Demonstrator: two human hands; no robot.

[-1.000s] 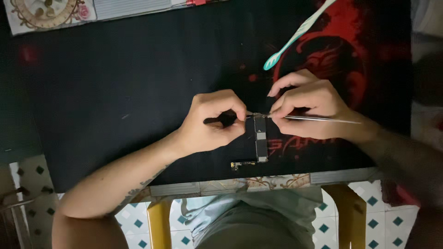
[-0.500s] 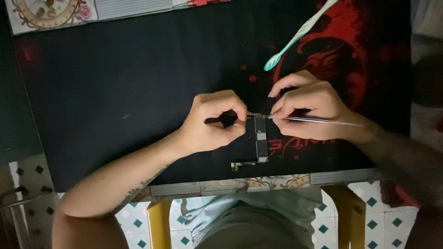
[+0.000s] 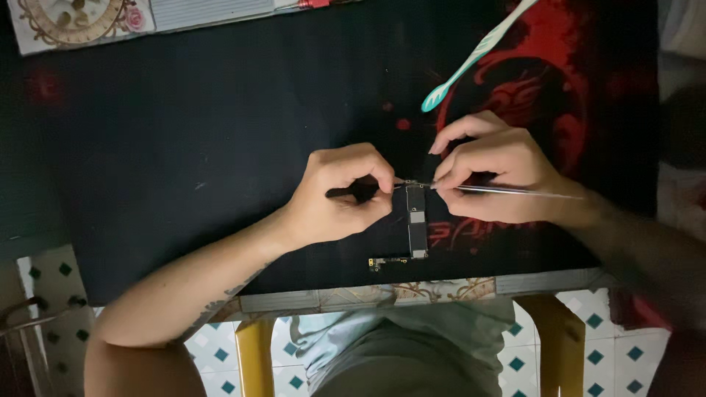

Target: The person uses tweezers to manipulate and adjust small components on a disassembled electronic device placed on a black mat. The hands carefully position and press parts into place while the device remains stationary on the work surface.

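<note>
A narrow dark circuit board (image 3: 416,224) lies on the black mat (image 3: 206,147) near the table's front edge, with a short arm bending left at its near end. My left hand (image 3: 338,195) pinches a small dark tool (image 3: 353,192) whose tip meets the board's top end. My right hand (image 3: 489,169) grips thin metal tweezers (image 3: 507,191), their long shaft running right over my wrist and their tip on that same top end. Both tips touch the board close together.
A teal and white toothbrush (image 3: 474,55) lies diagonally on the mat's red dragon print at upper right. A patterned table edge (image 3: 368,295) runs below the mat, with yellow legs and a tiled floor beneath. A decorated sheet with a floral print (image 3: 81,18) sits at the far left.
</note>
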